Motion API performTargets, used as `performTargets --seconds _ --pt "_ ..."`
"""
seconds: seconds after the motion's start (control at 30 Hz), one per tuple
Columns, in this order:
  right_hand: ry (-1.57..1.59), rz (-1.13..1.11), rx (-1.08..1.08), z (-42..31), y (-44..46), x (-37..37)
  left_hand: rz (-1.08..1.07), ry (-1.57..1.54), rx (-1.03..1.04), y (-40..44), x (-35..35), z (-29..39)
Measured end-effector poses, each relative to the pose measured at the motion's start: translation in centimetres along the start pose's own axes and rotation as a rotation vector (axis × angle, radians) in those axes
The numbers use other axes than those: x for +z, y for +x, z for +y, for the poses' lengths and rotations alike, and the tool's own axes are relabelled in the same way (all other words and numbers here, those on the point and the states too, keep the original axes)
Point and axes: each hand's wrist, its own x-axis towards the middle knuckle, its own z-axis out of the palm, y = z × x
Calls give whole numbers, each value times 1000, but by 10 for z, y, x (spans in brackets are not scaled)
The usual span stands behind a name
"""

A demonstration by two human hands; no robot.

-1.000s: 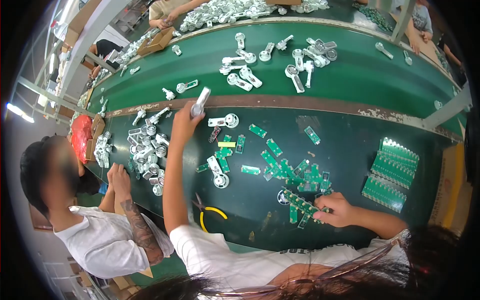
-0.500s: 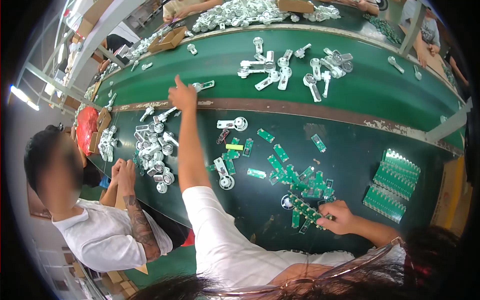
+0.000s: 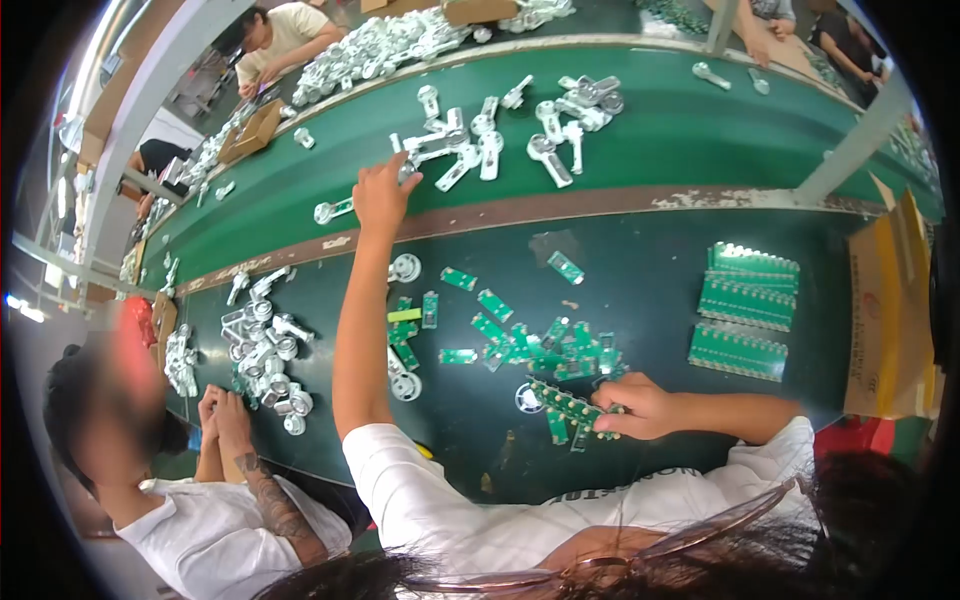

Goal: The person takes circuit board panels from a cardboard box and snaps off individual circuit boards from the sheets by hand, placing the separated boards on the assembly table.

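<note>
My left hand [image 3: 382,196] reaches over the green belt, its fingers bent around the round end of a white plastic housing [image 3: 408,171] at the left of a loose group. Left of it on the belt lies another white housing [image 3: 333,210] with a green board in it. My right hand [image 3: 636,405] is closed on a strip of joined green circuit boards [image 3: 572,406], held low over the bench. Beneath and behind that strip are scattered small green circuit boards [image 3: 545,345]. A white ring-shaped part [image 3: 529,398] shows by the strip's left end.
A pile of white housings [image 3: 265,350] lies at the left, near a co-worker's hands [image 3: 222,412]. Green board panels [image 3: 745,300] are stacked at the right beside a cardboard box [image 3: 890,310]. A metal post [image 3: 850,150] rises at the belt's edge. Other people sit beyond the belt.
The view has turned right. My left hand has moved right along the belt, from beside the housing with the board to the group of housings. My right hand keeps hold of the board strip.
</note>
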Motion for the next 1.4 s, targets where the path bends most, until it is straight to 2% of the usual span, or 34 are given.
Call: performTargets --seconds 0.07,0.1,0.13,0.17,0.2,0.23,0.27,0.3,0.37,0.43,0.47,0.53,0.57,0.63,0.67,0.77,0.87,0.9,1.0,1.1,1.13,1.2,1.3,1.33,1.4 --pt "21 59 61 -5 -2 -2 297 103 -62 -7 4 19" --pt "32 86 38 -8 1 -2 390 -42 33 -10 -4 24" --pt "36 122 16 -9 2 -5 358 -311 93 -21 -30 46" --pt "38 53 76 -12 0 -11 182 -625 44 -45 -54 72" --pt "46 74 75 -13 1 -13 -138 -1092 21 -73 -75 94" --pt "56 86 72 -14 5 -15 -206 -969 335 -98 -99 113" --pt "18 99 7 -9 7 -19 -321 -954 528 -119 -116 128" --pt "29 89 7 -18 10 -24 -501 -947 601 -135 -133 141" --pt "39 77 -20 -29 17 -30 -590 -894 654 -158 -151 163" --pt "40 14 -58 -35 20 -39 -592 -911 513 -177 -151 171" --pt "70 -17 -38 -29 19 -39 -614 -804 478 -181 -156 174" --pt "-88 -96 -115 -16 20 -39 -656 -680 483 -189 -157 177" --pt "-107 -147 -4 -20 19 -36 -585 -695 501 -193 -152 180" --pt "-344 -137 -140 -16 16 -27 -622 -708 499 -197 -151 181" --pt "-358 -180 -179 -16 15 -27 -658 -719 477 -198 -151 180" --pt "-699 -132 -482 -10 17 -28 -810 -689 505 -198 -151 171" --pt "-590 -113 -506 0 19 -25 -822 -731 478 -199 -148 168" --pt "-581 -121 -504 -2 18 -25 -830 -783 465 -198 -146 167" --pt "-303 -401 -222 -17 16 -24 -872 -783 576 -197 -143 160" --pt "-83 -489 -174 -12 17 -17 -959 -851 635 -198 -139 155" --pt "-113 -539 -116 -14 19 -19 -992 -887 623 -197 -138 154" --pt "-49 -490 -200 -7 19 -16 -1062 -962 614 -195 -138 153" --pt "0 -627 13 -12 20 -18 -1098 -1011 670 -188 -136 155" --pt "5 -588 14 -13 19 -17 -1123 -1033 677 -188 -135 153" --pt "-264 -523 -96 -10 25 -26 -1000 -901 557 -192 -137 150"
